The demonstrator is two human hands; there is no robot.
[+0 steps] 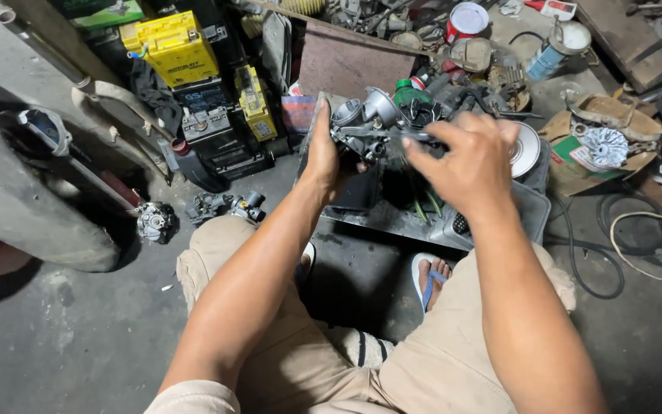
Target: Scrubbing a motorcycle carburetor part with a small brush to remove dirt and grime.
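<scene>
While a loose carburetor (155,221) and a second carburetor body (226,205) lie on the concrete floor (78,330) at the far left, below the yellow batteries (174,46), the person's left hand (321,149) is wrapped around the left side of another carburetor (369,123), held up at chest height over a metal tray (423,226). That closed grip seems to steady the body so its top faces the right hand (469,161), whose fingers pinch a thin, rod-like tool (392,136) laid against the carburetor; its tip is hidden. The tray probably sits underneath to catch small parts. Further right, a round metal disc (526,149), a spray can (553,50) and a cardboard box with a finned part (603,146) crowd the floor, and black hoses (622,238) curl beside the right knee.
</scene>
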